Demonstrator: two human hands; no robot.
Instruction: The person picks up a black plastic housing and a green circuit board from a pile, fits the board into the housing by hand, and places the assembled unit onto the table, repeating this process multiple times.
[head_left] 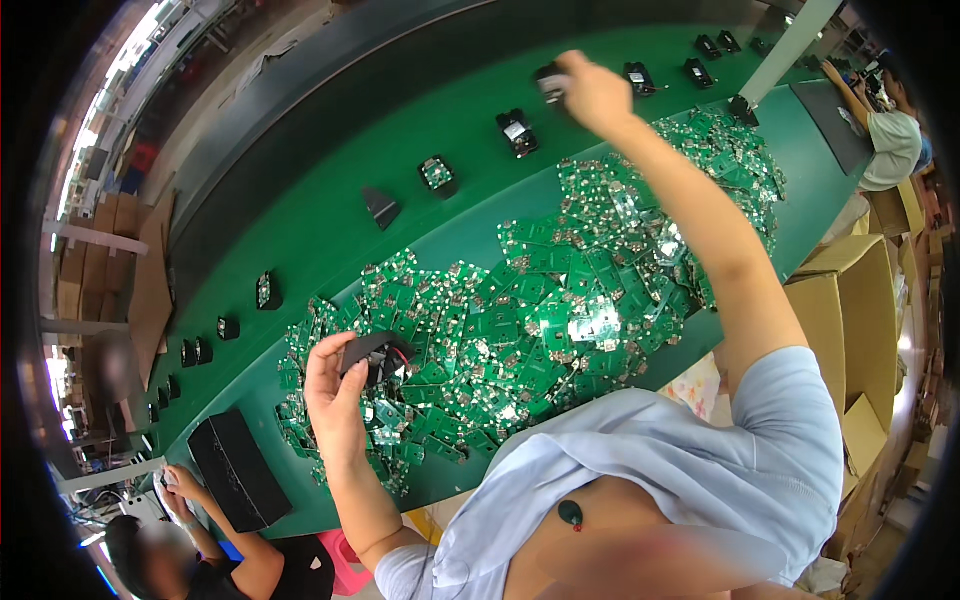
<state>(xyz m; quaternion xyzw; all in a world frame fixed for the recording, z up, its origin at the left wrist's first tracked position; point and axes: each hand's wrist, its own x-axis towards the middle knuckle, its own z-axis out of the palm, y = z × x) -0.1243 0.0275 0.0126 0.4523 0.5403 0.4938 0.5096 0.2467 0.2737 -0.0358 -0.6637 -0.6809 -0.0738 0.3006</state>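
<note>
My left hand [335, 395] is closed around the edge of a black plastic housing [372, 348], with a bit of red wire showing inside it. It is over the near left part of a heap of loose green circuit boards [540, 270]. Across the heap, my right hand [598, 98] grips another black housing [548, 84] with a pale part on it, slightly blurred, above the green belt [330, 215]. Close to that hand on the belt are a black housing with a white label [517, 132] and another black housing [638, 78].
More black housings, one holding a green board [437, 173], are spaced along the belt. A black box [238, 470] stands at the left end of the bench. People work at far left and far right. Open cardboard boxes [850, 320] stand at the right.
</note>
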